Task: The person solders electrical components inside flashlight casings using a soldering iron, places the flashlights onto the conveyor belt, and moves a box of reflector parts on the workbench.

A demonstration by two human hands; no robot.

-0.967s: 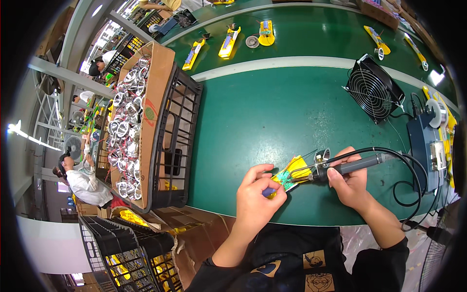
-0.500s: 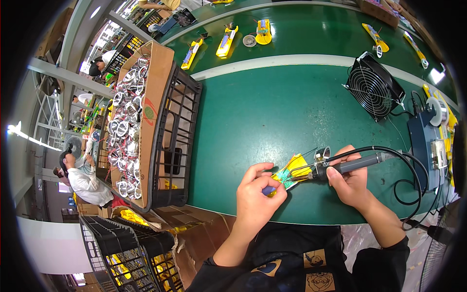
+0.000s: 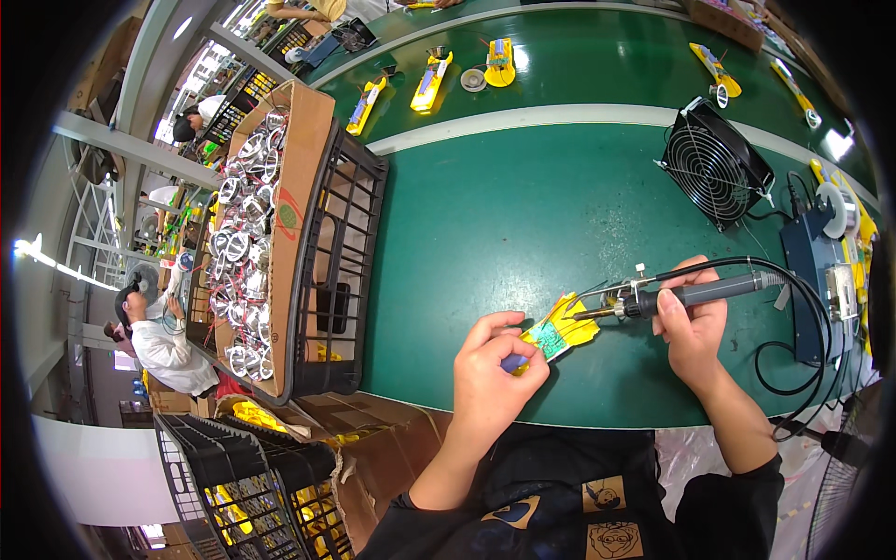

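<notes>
My left hand (image 3: 499, 369) pinches the near end of a yellow plastic housing (image 3: 581, 332), where a bit of blue shows between the fingers. A small green circuit board (image 3: 549, 338) with thin wires lies in the housing. My right hand (image 3: 693, 327) is closed around a grey soldering iron (image 3: 714, 290) with a wire-feed tube clamped along it. The iron's tip points left, over the far part of the housing and apart from the board. Whether the tip touches any wire, I cannot tell.
On the left, a black crate (image 3: 341, 280) holds a cardboard box (image 3: 303, 154) of silver reflector cups (image 3: 238, 247). A black fan (image 3: 714, 168) and a blue soldering station (image 3: 810, 275) with trailing cables stand on the right. Yellow housings (image 3: 431, 82) lie on the green belt (image 3: 588, 65) beyond.
My right hand has drawn the soldering iron right and slightly away from me, off the circuit board. The left hand stays in place. Housings on the belt have shifted slightly left.
</notes>
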